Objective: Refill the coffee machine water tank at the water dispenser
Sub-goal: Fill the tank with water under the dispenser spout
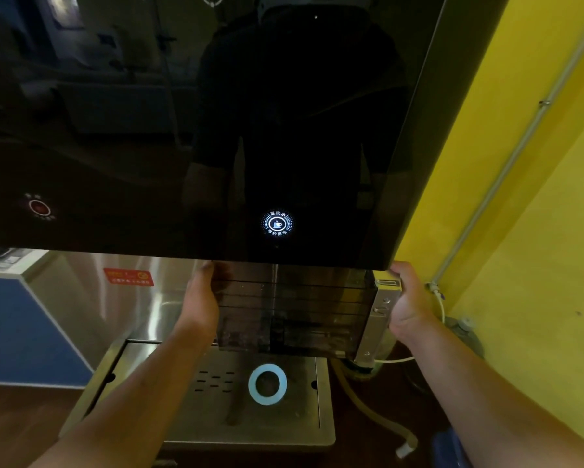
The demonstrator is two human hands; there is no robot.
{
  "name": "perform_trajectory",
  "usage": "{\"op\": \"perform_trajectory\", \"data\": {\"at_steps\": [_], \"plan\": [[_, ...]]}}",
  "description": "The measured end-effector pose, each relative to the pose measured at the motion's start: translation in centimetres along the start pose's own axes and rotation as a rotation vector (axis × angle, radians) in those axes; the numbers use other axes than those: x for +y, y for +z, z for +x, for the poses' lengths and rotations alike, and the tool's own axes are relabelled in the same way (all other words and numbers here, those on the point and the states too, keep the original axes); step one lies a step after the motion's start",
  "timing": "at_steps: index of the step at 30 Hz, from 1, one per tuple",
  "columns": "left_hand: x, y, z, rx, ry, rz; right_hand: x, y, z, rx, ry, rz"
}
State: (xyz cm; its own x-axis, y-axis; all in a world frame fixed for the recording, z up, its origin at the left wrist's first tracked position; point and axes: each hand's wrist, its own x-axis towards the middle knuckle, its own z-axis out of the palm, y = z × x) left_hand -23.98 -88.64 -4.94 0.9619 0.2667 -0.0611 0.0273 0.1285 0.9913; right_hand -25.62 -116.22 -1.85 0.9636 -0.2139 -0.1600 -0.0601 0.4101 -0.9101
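While both bare arms reach forward, the water tank (294, 309), a dark see-through box, hangs between the two hands, its top edge tucked just under the lower rim of the water dispenser's black glass panel (216, 130). The left hand (199, 298) lies against the tank's left end, palm on the wall, and its fingers hook round the far upper corner, showing dimly through the plastic. The right hand (408, 305) sits at the opposite end, fingers curled over the top of a steel plate (381, 309) that stands between its palm and the tank. I cannot tell whether that plate belongs to the tank or to the dispenser, nor whether this hand touches the tank itself.

Above the hands and nearer the right one, a round cup button (277, 223) glows white on the panel. Below the tank, between the forearms, lies the steel drip tray (324, 400), with a pale blue ring (251, 383) on it and rows of slots (214, 381) on the left hand's side of the ring. Outside the right hand rises a yellow wall (520, 231).
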Motion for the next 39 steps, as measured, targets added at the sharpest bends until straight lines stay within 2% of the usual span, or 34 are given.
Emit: {"op": "perform_trajectory", "data": {"at_steps": [32,39], "plan": [[-0.31,-0.44,0.19,-0.002,-0.014,0.020,-0.18,0.27,-0.15,-0.013,-0.020,-0.019],[0.44,0.12,-0.39,-0.007,0.004,-0.008,-0.35,0.26,-0.29,-0.089,-0.023,0.004]]}}
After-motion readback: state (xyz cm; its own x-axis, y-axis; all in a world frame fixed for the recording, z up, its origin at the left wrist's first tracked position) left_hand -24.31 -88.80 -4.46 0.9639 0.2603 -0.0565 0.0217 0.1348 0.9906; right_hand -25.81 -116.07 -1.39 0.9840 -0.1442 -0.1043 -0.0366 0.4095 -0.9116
